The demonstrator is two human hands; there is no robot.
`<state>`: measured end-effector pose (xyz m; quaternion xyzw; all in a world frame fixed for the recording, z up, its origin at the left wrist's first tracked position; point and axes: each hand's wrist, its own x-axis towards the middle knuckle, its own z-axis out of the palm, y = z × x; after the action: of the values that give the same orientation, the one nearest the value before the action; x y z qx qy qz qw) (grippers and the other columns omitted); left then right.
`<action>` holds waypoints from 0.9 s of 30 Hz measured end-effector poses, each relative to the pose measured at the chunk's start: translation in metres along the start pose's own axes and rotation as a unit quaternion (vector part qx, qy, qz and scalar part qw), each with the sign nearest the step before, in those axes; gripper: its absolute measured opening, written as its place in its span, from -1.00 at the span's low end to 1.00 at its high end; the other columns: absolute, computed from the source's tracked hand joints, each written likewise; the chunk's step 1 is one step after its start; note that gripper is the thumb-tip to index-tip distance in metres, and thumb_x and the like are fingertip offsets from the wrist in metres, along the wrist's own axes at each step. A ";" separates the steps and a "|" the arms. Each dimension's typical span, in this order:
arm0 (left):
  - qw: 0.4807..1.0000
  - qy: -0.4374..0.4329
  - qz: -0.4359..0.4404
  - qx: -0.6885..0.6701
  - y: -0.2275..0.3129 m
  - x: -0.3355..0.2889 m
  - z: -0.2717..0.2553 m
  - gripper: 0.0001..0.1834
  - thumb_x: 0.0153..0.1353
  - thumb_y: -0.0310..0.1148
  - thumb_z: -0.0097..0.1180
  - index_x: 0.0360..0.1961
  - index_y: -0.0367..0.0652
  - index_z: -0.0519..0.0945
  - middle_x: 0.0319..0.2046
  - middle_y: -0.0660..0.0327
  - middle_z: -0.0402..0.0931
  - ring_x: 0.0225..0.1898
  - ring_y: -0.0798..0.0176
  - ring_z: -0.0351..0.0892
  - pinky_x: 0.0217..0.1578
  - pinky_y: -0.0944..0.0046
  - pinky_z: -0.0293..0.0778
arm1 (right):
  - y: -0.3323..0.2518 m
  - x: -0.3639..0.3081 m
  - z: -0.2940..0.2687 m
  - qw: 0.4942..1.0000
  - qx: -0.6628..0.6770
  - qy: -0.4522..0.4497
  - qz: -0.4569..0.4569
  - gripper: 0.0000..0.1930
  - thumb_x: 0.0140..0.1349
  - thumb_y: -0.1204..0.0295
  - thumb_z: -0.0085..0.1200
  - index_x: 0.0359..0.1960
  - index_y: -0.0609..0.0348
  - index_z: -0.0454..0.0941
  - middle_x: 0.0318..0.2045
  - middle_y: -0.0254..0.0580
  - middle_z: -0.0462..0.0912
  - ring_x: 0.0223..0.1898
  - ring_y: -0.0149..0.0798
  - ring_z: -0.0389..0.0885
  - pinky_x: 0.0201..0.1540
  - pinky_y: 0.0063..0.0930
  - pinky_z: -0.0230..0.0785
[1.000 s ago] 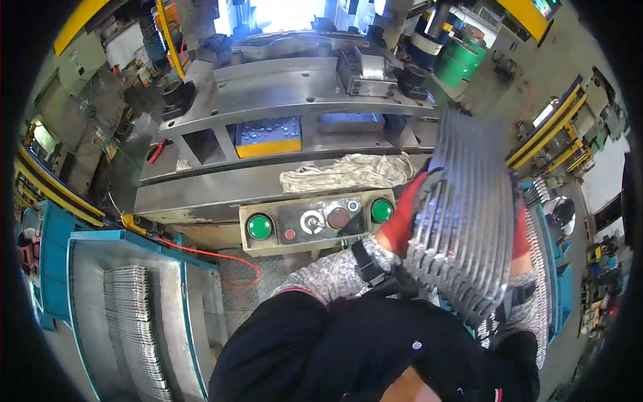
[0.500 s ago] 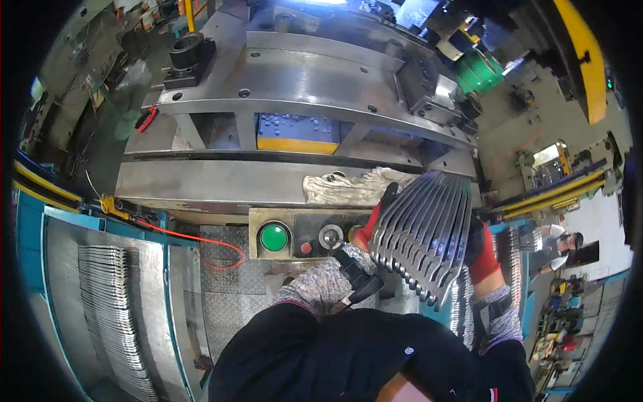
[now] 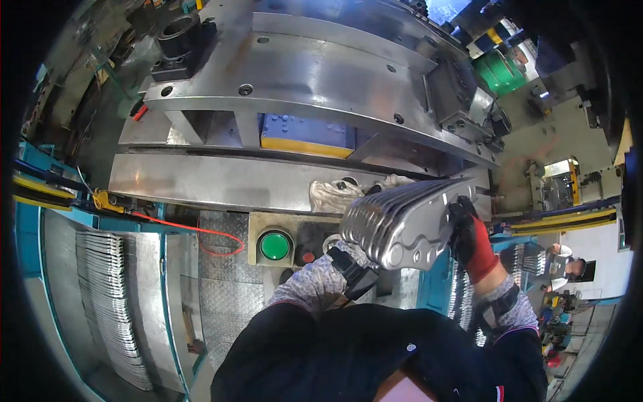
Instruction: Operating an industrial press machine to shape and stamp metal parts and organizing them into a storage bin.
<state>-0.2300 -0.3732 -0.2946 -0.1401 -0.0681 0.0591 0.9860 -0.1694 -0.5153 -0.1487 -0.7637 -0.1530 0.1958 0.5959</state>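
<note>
A stack of shiny stamped metal plates is held up in front of me, above the control box. The broad, shaped face of the nearest plate, with its holes and bumps, is turned toward me. My right hand, in a red and black glove, grips the right end of the stack with the thumb over the front plate. From the lower left my left forearm, in a patterned sleeve, reaches up to the stack's left end. The stack hides my left hand and its fingers, which support that side.
Ahead lies a heavy steel die with a bench ledge and a crumpled rag. A green button sits on the control box. Bins at left hold a row of plates; more plates stand at right. A person is far right.
The fanned plates have closed into a tighter stack and turned, so a broad face shows instead of edges. My left hand has gone out of sight behind it.
</note>
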 end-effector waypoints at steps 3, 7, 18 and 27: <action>0.999 -0.003 -0.007 -0.031 0.017 -0.018 -0.008 -0.55 0.36 -0.19 -0.15 0.18 -0.19 0.31 0.07 0.11 0.39 0.08 0.22 0.41 0.07 0.18 0.42 | -0.011 0.021 -0.001 0.996 -0.034 -0.008 0.082 -0.72 0.31 0.34 -0.10 -0.03 0.20 0.43 -0.32 -0.25 0.49 -0.33 -0.35 0.52 -0.25 -0.52 0.43; 0.995 0.040 -0.061 -0.072 0.042 -0.077 -0.022 -0.54 0.36 -0.18 -0.15 0.20 -0.19 0.29 0.09 0.10 0.37 0.11 0.21 0.40 0.08 0.16 0.42 | -0.016 0.063 0.005 0.981 0.033 -0.041 0.184 -0.74 0.31 0.33 -0.07 -0.06 0.21 0.41 -0.37 -0.14 0.51 -0.36 -0.22 0.59 -0.27 -0.42 0.49; 0.912 0.103 -0.039 0.395 0.078 -0.080 0.031 -0.55 0.17 -0.45 0.15 0.08 -0.33 0.38 -0.06 0.03 0.54 -0.06 0.20 0.58 -0.07 0.27 0.53 | 0.020 0.075 0.008 0.988 -0.095 -0.031 0.121 -0.50 0.30 0.23 -0.01 0.22 0.14 0.25 -0.17 0.11 0.57 -0.23 0.00 0.62 -0.16 -0.16 0.53; 0.824 0.056 -0.137 0.548 0.110 -0.087 0.039 -0.53 0.15 -0.33 0.15 0.09 -0.20 0.43 -0.11 0.18 0.55 -0.14 0.32 0.55 -0.10 0.21 0.48 | 0.012 0.101 0.015 0.625 -0.656 -0.119 -0.406 0.04 -0.26 0.06 0.37 0.30 0.18 0.14 0.17 0.25 0.24 0.16 0.24 0.26 0.20 0.03 0.14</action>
<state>-0.3321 -0.2693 -0.2987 0.4308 0.0120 -0.0566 0.9006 -0.0876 -0.4584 -0.1751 -0.7828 -0.6049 -0.1290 -0.0676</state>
